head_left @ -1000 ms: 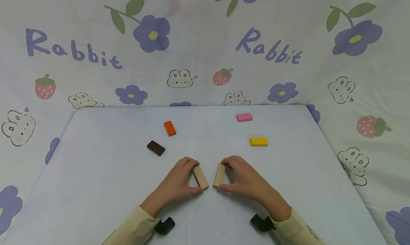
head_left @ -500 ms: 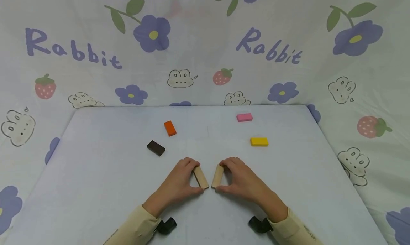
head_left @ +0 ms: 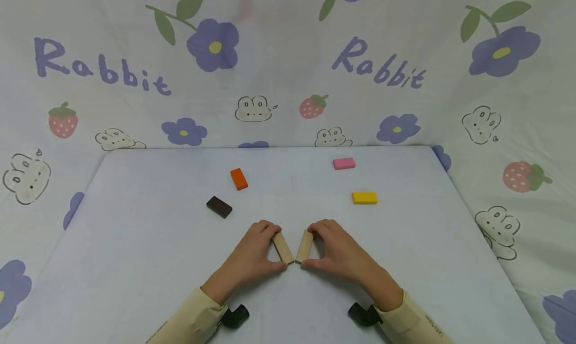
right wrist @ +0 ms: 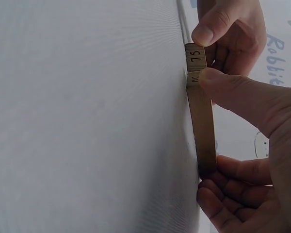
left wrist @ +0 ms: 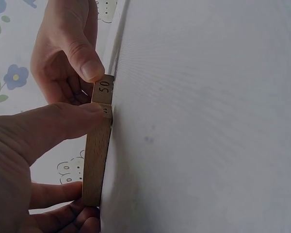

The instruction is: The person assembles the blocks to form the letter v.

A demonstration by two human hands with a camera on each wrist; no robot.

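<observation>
My left hand [head_left: 246,256] pinches a plain wooden block [head_left: 283,248] by its two ends, thumb at the near end and fingers at the far one. The right hand [head_left: 345,255] holds a second wooden block [head_left: 304,247] the same way. Both lie on the white tabletop in a V, near ends right beside each other and far ends apart. In the right wrist view, the left hand's block [right wrist: 196,56] reads "75" on its end. The left wrist view shows "50" on the right hand's block [left wrist: 103,88]. Each wrist's own thumb partly covers the nearer block's number.
Beyond the hands on the white table [head_left: 148,264] lie a dark brown block [head_left: 219,207] and an orange block [head_left: 239,179] to the left. A yellow block [head_left: 364,198] and a pink block [head_left: 344,163] lie to the right. A printed rabbit cloth [head_left: 279,49] hangs behind.
The right hand has shifted slightly left with its block, bringing the two near ends closer together. The left hand has barely moved, and the coloured blocks stay put.
</observation>
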